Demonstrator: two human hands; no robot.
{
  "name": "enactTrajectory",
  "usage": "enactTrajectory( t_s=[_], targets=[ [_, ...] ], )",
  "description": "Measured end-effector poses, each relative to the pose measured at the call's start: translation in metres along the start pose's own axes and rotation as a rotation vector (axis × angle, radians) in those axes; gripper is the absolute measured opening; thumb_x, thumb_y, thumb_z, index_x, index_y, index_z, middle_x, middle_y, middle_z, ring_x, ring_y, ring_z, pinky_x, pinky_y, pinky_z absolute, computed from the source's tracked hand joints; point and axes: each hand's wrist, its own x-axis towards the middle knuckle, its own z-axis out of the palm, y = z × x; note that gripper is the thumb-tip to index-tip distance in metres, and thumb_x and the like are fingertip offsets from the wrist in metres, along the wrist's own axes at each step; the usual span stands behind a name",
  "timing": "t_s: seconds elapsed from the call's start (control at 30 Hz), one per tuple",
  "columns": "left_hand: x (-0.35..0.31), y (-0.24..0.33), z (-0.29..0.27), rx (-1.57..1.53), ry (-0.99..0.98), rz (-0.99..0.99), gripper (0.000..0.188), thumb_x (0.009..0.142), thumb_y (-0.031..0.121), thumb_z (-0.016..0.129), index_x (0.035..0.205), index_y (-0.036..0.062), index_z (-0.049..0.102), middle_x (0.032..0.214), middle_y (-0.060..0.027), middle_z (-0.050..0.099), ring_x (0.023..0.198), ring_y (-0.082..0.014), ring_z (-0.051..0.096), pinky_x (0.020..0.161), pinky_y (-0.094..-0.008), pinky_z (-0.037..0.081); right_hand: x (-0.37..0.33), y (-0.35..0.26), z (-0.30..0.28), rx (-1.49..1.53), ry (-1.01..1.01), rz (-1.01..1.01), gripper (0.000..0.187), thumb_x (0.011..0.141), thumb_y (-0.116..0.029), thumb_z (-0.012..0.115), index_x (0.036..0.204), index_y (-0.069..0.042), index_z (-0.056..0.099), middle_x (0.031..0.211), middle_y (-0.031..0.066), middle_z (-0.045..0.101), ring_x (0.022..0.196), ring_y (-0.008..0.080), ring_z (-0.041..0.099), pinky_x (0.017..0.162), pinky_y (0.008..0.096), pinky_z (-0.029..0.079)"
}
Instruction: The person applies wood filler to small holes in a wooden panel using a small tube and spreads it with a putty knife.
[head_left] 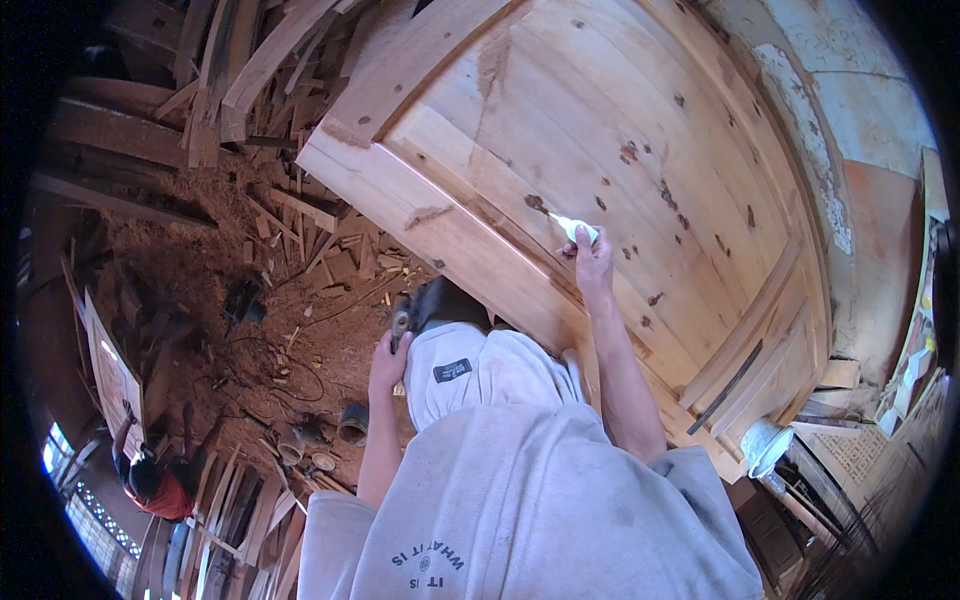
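Note:
A large pale wooden panel (560, 130), framed and dotted with dark knots, lies in front of me. My right hand (593, 260) reaches over it, fingers closed round a small white squeeze bottle (577, 230). The bottle's narrow nozzle points at a dark knot (536, 203); whether it touches the wood I cannot tell. Low by my knee, my left hand (388, 362) is closed on a dark tool with a round metal part (401, 322), whose kind is unclear. My leg partly hides what lies behind that tool.
A dark narrow strip (725, 388) lies on the panel's near right part. A white tub (766, 446) stands by its corner. Offcuts (335, 260) and sawdust cover the floor at left, beside stacked planks (240, 70). Far left, another person in red (165, 492) holds a board (115, 375).

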Motion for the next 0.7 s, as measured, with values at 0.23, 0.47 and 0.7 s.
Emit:
enactTrajectory(
  t_s=[0.23, 0.47, 0.7],
  targets=[
    [0.001, -0.001, 0.001, -0.027, -0.006, 0.033, 0.046, 0.090, 0.042, 0.059, 0.103, -0.0024, 0.058, 0.092, -0.0233, 0.064, 0.087, -0.0333, 0.062, 0.080, -0.0403, 0.046, -0.005, 0.004, -0.009, 0.037, 0.010, 0.008, 0.028, 0.099, -0.029, 0.052, 0.099, -0.001, 0.052, 0.071, 0.0045, 0.060, 0.063, 0.0127, 0.062, 0.060, 0.0268, 0.053],
    [0.008, 0.000, 0.006, 0.012, -0.024, -0.012, 0.045, 0.090, 0.042, 0.059, 0.105, -0.0009, 0.059, 0.094, -0.0218, 0.064, 0.090, -0.0316, 0.062, 0.082, -0.0399, 0.047, -0.008, 0.010, -0.013, 0.015, -0.010, -0.010, 0.027, 0.099, -0.028, 0.051, 0.099, -0.001, 0.052, 0.072, 0.0051, 0.060, 0.062, 0.0123, 0.062, 0.059, 0.0256, 0.053],
    [0.005, 0.005, 0.004, -0.094, -0.019, 0.034, 0.048, 0.090, 0.041, 0.059, 0.112, -0.0007, 0.059, 0.100, -0.0205, 0.065, 0.094, -0.0292, 0.063, 0.087, -0.0377, 0.046, -0.007, 0.012, -0.013, 0.008, -0.007, -0.017, 0.029, 0.099, -0.029, 0.052, 0.100, -0.001, 0.052, 0.072, 0.0053, 0.061, 0.062, 0.0124, 0.062, 0.059, 0.0260, 0.053]
  ],
)
